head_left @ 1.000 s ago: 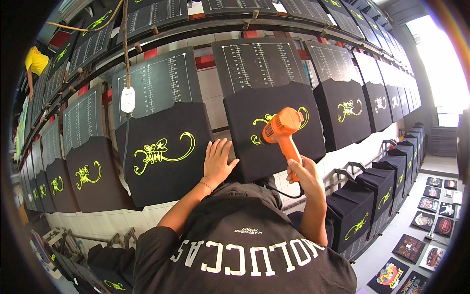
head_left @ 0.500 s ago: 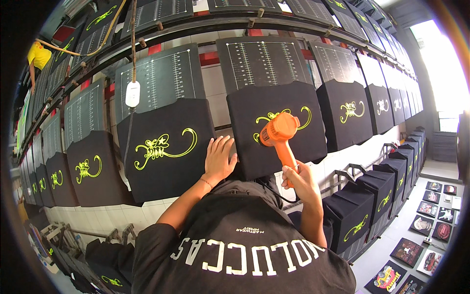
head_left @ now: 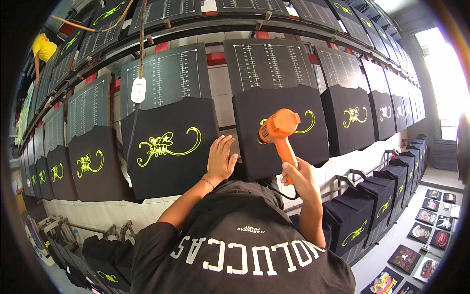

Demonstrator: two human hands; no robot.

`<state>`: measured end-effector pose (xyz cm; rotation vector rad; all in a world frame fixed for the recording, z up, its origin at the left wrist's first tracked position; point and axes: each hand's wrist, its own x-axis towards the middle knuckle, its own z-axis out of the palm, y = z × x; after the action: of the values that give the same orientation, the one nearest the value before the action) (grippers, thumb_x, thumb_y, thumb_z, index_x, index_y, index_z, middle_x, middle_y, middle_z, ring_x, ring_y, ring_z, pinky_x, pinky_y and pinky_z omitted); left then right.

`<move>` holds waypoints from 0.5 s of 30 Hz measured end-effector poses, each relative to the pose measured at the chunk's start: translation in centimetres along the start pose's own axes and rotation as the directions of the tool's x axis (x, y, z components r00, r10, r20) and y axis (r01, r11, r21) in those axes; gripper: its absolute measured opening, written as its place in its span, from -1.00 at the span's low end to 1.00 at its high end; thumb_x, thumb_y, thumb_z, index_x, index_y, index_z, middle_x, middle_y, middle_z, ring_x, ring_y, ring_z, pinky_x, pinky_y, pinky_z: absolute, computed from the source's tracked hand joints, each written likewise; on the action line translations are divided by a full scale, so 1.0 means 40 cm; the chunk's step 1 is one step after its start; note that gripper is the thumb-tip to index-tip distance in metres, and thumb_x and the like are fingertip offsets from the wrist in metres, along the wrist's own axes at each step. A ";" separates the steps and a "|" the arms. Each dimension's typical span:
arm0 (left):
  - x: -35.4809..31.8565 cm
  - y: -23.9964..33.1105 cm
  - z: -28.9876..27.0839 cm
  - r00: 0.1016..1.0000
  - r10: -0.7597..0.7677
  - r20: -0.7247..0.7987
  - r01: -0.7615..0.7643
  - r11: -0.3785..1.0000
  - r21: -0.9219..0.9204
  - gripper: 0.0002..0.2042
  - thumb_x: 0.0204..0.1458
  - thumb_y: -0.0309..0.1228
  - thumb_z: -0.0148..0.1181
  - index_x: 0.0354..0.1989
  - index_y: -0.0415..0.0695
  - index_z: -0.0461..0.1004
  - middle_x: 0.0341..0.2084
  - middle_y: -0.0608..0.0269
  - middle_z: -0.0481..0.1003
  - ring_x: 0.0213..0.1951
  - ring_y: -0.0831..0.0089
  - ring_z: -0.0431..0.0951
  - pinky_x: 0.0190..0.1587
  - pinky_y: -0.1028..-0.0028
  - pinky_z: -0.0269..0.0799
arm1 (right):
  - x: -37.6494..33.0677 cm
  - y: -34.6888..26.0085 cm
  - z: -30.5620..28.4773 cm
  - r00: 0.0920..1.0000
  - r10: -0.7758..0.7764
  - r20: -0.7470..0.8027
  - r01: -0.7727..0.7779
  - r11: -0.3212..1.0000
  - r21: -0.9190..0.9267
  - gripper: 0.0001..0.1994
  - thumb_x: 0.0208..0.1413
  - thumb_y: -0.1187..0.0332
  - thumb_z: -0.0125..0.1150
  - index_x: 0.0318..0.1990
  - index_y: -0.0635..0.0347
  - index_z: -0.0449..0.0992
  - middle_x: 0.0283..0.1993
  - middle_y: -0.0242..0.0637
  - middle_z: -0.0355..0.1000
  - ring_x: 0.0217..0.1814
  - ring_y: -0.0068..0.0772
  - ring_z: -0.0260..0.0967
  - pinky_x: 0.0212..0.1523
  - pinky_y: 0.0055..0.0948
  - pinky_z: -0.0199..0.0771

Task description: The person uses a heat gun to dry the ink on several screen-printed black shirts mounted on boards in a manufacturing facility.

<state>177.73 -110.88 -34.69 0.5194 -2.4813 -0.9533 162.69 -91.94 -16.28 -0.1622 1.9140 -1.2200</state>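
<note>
My right hand [head_left: 299, 177] is closed round the handle of an orange heat gun [head_left: 283, 125]. Its dark nozzle hangs over the neon-yellow print on a black T-shirt [head_left: 279, 161] stretched on a flat board. The gun's body covers the middle of that print, leaving a curled yellow line showing at the right. With fingers extended and holding nothing, my left hand [head_left: 221, 160] rests at the gap between this shirt and another black T-shirt [head_left: 171, 179] to its left. That left shirt bears the same kind of yellow line drawing, fully visible.
Boards with printed black shirts run left and right; a second row lies beyond a dark rail [head_left: 215, 30]. A white switch box [head_left: 139, 90] hangs on a cord at left. Behind on the right stand more shirt boards [head_left: 345, 223]. A yellow-shirted person [head_left: 44, 48] is far left.
My view has shifted slightly, so the boards appear a little further right. The heat gun sits slightly further left over the print. My left hand keeps its place at the gap.
</note>
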 end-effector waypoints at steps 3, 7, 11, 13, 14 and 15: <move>-0.001 0.000 0.001 1.000 -0.003 0.002 0.003 1.000 0.008 -0.46 0.22 -0.08 -0.05 0.16 -0.32 0.35 0.19 -0.03 0.34 0.27 -0.06 0.24 0.34 0.05 0.09 | 0.004 -0.008 0.009 1.000 -0.014 -0.018 0.013 1.000 -0.007 -0.73 0.24 0.25 0.21 -0.14 0.32 0.44 -0.47 -0.39 0.41 -0.55 -0.63 0.40 -0.53 -0.64 0.42; -0.001 0.003 0.000 1.000 -0.015 0.011 0.015 1.000 0.024 -0.44 0.23 -0.04 -0.07 0.15 -0.33 0.36 0.19 -0.05 0.34 0.28 -0.06 0.23 0.34 0.06 0.09 | 0.016 0.002 -0.008 1.000 0.006 0.020 -0.007 0.998 0.054 -0.71 0.23 0.27 0.21 -0.11 0.38 0.45 -0.45 -0.39 0.40 -0.54 -0.65 0.39 -0.50 -0.64 0.44; 0.000 0.005 -0.001 1.000 -0.027 0.014 0.026 1.000 0.013 -0.41 0.25 0.00 -0.13 0.14 -0.34 0.36 0.19 -0.07 0.35 0.29 -0.07 0.23 0.34 0.07 0.08 | 0.020 0.000 0.000 0.999 0.000 0.043 -0.001 1.000 0.020 -0.74 0.23 0.29 0.21 -0.15 0.37 0.45 -0.46 -0.39 0.40 -0.54 -0.64 0.39 -0.50 -0.63 0.43; 0.001 0.007 -0.005 0.999 -0.030 0.012 0.030 1.000 0.005 -0.41 0.25 0.00 -0.12 0.14 -0.34 0.36 0.19 -0.07 0.35 0.29 -0.07 0.23 0.34 0.07 0.08 | 0.018 -0.006 0.001 0.999 0.010 0.036 -0.010 1.000 0.006 -0.74 0.23 0.29 0.21 -0.15 0.36 0.44 -0.46 -0.39 0.40 -0.54 -0.64 0.39 -0.50 -0.63 0.44; 0.000 0.007 -0.005 0.999 -0.032 0.007 0.032 0.999 -0.001 -0.41 0.24 0.01 -0.12 0.14 -0.33 0.35 0.19 -0.07 0.34 0.29 -0.07 0.23 0.34 0.07 0.07 | 0.016 -0.009 0.002 0.999 0.013 0.035 -0.013 1.000 -0.001 -0.74 0.23 0.29 0.21 -0.15 0.36 0.44 -0.46 -0.39 0.40 -0.54 -0.64 0.39 -0.50 -0.63 0.44; -0.002 0.007 -0.004 0.999 -0.034 0.002 0.034 0.999 -0.006 -0.41 0.24 0.01 -0.11 0.15 -0.33 0.35 0.19 -0.07 0.34 0.29 -0.07 0.23 0.34 0.07 0.07 | 0.019 0.001 0.002 0.999 -0.006 0.049 0.007 1.000 -0.018 -0.73 0.22 0.29 0.21 -0.13 0.36 0.45 -0.45 -0.39 0.40 -0.53 -0.64 0.40 -0.50 -0.62 0.44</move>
<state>177.84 -110.73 -34.42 0.5606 -2.4780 -0.9742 162.28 -92.36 -16.75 -0.2062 1.8837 -1.1922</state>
